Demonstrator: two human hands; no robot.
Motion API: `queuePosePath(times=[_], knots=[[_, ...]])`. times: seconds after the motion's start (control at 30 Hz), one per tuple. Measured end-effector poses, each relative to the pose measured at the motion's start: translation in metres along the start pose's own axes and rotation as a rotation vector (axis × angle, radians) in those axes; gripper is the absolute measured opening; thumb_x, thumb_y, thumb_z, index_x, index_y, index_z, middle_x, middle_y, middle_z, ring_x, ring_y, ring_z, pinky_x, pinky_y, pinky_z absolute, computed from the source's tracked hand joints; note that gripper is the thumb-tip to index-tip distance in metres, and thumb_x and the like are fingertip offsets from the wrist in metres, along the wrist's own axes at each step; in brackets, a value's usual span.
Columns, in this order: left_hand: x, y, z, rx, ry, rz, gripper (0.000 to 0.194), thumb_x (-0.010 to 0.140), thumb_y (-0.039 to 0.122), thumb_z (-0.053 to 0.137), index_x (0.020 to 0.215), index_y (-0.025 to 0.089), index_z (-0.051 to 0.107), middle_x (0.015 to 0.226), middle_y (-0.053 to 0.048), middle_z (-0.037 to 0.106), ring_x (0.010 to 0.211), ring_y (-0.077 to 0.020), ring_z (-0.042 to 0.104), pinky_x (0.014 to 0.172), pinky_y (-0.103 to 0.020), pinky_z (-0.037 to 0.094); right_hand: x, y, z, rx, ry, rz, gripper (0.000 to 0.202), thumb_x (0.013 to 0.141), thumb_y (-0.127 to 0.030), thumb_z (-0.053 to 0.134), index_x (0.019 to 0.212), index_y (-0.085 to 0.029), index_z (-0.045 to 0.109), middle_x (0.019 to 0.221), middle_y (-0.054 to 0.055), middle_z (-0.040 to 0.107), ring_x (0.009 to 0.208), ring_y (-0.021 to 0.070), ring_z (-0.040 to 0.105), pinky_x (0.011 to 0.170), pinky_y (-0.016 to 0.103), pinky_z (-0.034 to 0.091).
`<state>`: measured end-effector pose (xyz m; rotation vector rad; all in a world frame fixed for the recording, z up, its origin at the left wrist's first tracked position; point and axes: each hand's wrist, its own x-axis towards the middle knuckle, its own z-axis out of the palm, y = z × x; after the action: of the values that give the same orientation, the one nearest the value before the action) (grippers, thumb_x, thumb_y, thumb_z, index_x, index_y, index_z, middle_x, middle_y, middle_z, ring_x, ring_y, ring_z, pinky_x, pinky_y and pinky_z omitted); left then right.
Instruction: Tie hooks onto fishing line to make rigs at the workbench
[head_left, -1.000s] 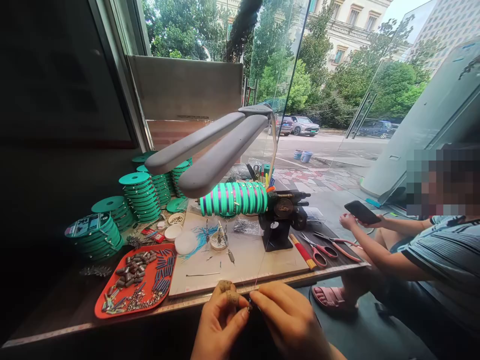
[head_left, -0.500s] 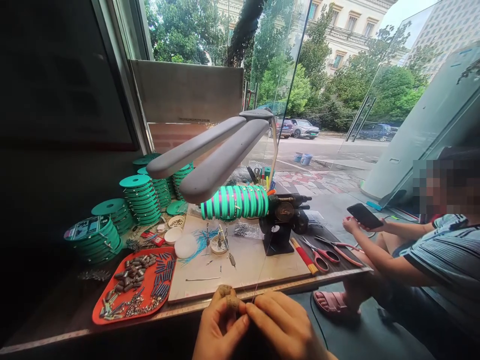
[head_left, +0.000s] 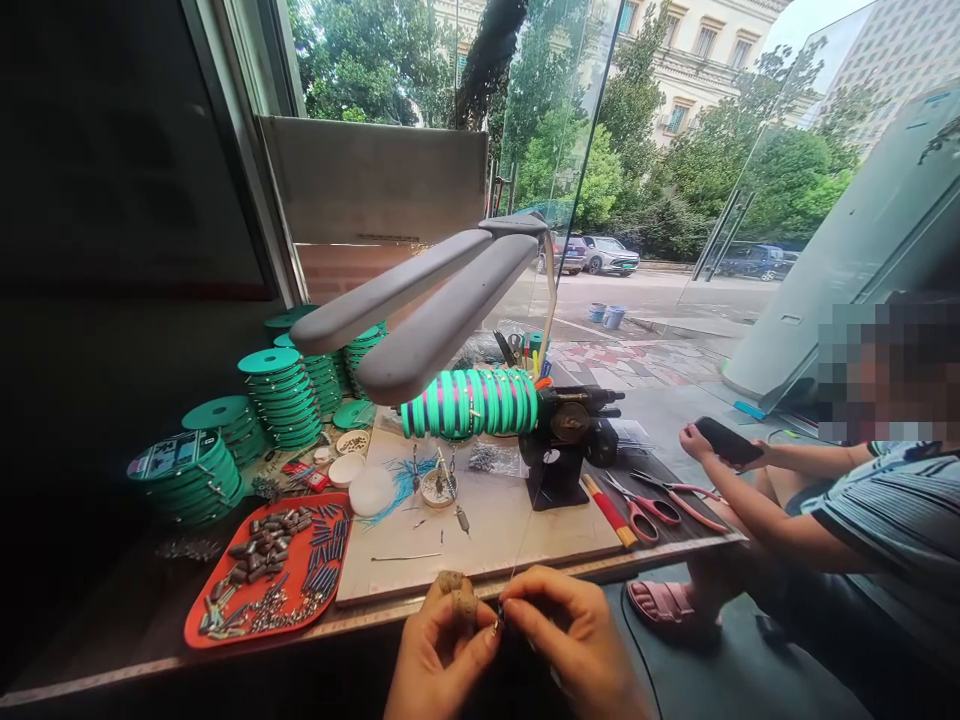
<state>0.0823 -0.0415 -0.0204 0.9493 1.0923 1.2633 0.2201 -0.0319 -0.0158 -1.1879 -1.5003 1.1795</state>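
Left hand [head_left: 442,655] is pinching a small metallic piece [head_left: 499,617] just off the pale board's [head_left: 390,578] near edge, two fingers tan-covered; right hand [head_left: 574,635] is pinching its upper end, fingertips almost meeting. Piece is partly hiding behind fingers, shape too small to tell. Thin line [head_left: 517,562] is rising over board, fading out. Red tray [head_left: 193,622] is sitting left of board, scissors [head_left: 646,522] lying right. Lamp [head_left: 457,310] is covering part of green spools [head_left: 480,402] above board. Frame bottom is cutting off both wrists.
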Motion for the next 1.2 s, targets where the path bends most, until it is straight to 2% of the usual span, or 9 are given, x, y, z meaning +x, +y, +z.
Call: queuePosePath(times=[0.07, 0.13, 0.33, 0.57, 0.63, 0.77, 0.93, 1.1, 1.2], knots=[[0.0, 0.0, -0.001, -0.035, -0.036, -0.068, 0.021, 0.052, 0.031, 0.072, 0.061, 0.015, 0.063, 0.075, -0.001, 0.045, 0.057, -0.0076, 0.039, 0.049, -0.018, 0.028, 0.002, 0.001, 0.0, 0.03, 0.009, 0.04, 0.049, 0.074, -0.051, 0.055, 0.078, -0.002, 0.061, 0.07, 0.005, 0.051, 0.063, -0.0028, 0.045, 0.059, 0.001, 0.036], [0.0, 0.0, -0.001, -0.061, -0.065, -0.102, 0.014, 0.053, 0.024, 0.067, 0.062, 0.015, 0.062, 0.074, -0.001, 0.043, 0.052, -0.0057, 0.035, 0.046, -0.018, 0.024, 0.003, 0.0, -0.003, 0.062, -0.014, 0.071, 0.048, 0.072, -0.05, 0.057, 0.08, -0.003, 0.061, 0.071, 0.005, 0.051, 0.066, -0.0023, 0.046, 0.061, 0.001, 0.037], [0.003, -0.004, -0.004, -0.036, -0.072, -0.051, 0.011, 0.052, 0.02, 0.061, 0.062, 0.014, 0.063, 0.072, -0.002, 0.047, 0.067, -0.0123, 0.044, 0.062, -0.021, 0.032, 0.006, -0.013, -0.01, 0.027, -0.134, 0.097, 0.038, 0.074, -0.041, 0.057, 0.08, -0.004, 0.063, 0.074, 0.004, 0.054, 0.069, -0.002, 0.048, 0.064, 0.001, 0.036], [0.004, -0.011, -0.007, -0.026, -0.117, -0.033, 0.014, 0.054, 0.024, 0.062, 0.065, 0.014, 0.061, 0.076, -0.004, 0.047, 0.073, -0.0158, 0.043, 0.069, -0.025, 0.033, 0.008, -0.037, -0.014, -0.214, -0.229, 0.058, 0.019, 0.078, -0.022, 0.053, 0.079, -0.009, 0.066, 0.077, 0.0, 0.057, 0.072, -0.0038, 0.05, 0.067, 0.001, 0.033], [0.004, -0.011, -0.007, -0.037, -0.125, -0.03, 0.014, 0.055, 0.025, 0.063, 0.065, 0.015, 0.06, 0.076, -0.003, 0.046, 0.074, -0.0157, 0.043, 0.069, -0.025, 0.033, 0.01, -0.041, -0.014, -0.274, -0.268, 0.021, 0.015, 0.078, -0.014, 0.052, 0.08, -0.011, 0.067, 0.077, -0.002, 0.057, 0.071, -0.0054, 0.05, 0.067, 0.0, 0.032], [0.003, -0.007, -0.006, -0.019, -0.127, -0.021, 0.013, 0.056, 0.023, 0.064, 0.065, 0.015, 0.059, 0.075, -0.002, 0.047, 0.074, -0.0151, 0.043, 0.069, -0.024, 0.034, 0.013, -0.039, -0.014, -0.369, -0.308, -0.101, 0.021, 0.075, -0.003, 0.051, 0.08, -0.017, 0.067, 0.077, -0.006, 0.057, 0.07, -0.0076, 0.05, 0.067, 0.0, 0.029], [0.001, -0.003, -0.007, -0.035, -0.149, -0.067, 0.016, 0.057, 0.026, 0.065, 0.067, 0.015, 0.059, 0.072, 0.0, 0.042, 0.056, -0.008, 0.034, 0.051, -0.021, 0.027, 0.017, -0.029, -0.015, -0.467, -0.332, -0.218, 0.022, 0.074, -0.003, 0.052, 0.08, -0.019, 0.067, 0.076, -0.008, 0.057, 0.068, -0.0073, 0.048, 0.064, 0.002, 0.026], [0.001, -0.007, -0.005, -0.135, -0.158, -0.116, 0.025, 0.056, 0.03, 0.073, 0.068, 0.013, 0.061, 0.064, -0.001, 0.046, 0.058, -0.0082, 0.038, 0.055, -0.02, 0.03, 0.019, -0.03, -0.015, -0.479, -0.327, -0.229, 0.02, 0.074, -0.005, 0.052, 0.079, -0.019, 0.066, 0.075, -0.007, 0.057, 0.067, -0.0065, 0.048, 0.063, 0.003, 0.026], [0.002, -0.007, -0.004, -0.252, -0.169, -0.204, 0.027, 0.055, 0.031, 0.077, 0.067, 0.012, 0.061, 0.057, 0.003, 0.04, 0.048, -0.0034, 0.029, 0.047, -0.017, 0.024, 0.015, -0.032, -0.014, -0.455, -0.291, -0.194, 0.017, 0.074, -0.008, 0.053, 0.08, -0.018, 0.065, 0.073, -0.006, 0.056, 0.065, -0.0062, 0.046, 0.062, 0.003, 0.025]])
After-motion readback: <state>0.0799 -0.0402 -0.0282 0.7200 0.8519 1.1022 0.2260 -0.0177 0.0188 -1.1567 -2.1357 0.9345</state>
